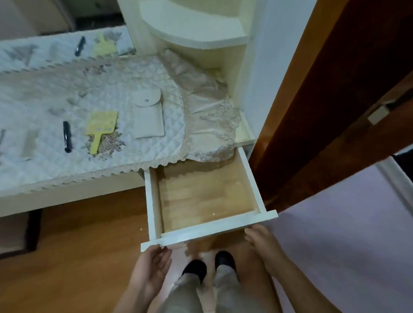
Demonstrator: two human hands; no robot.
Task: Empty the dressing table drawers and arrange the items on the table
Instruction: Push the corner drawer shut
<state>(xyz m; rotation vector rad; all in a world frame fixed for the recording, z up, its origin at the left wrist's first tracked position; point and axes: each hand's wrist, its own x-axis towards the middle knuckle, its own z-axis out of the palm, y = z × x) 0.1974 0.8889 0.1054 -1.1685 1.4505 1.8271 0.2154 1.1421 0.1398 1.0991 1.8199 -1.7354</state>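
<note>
Both hands are hovering loose at the drawer (207,198) front: left hand (153,263) touching its corner, right hand (258,236) just beneath the other end, neither clenching anything. The drawer is standing pulled out and bare, stiff and probably light; pushing evenly on the front panel should suit. On the tabletop (62,199) are lying a pouch (149,116), yellow mirror (101,127) and pen (67,136).

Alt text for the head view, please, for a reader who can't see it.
An empty wooden drawer stands pulled open, the left hand and right hand at its front corners. On the quilted tabletop lie a beige pouch, yellow hand mirror and black pen.
</note>
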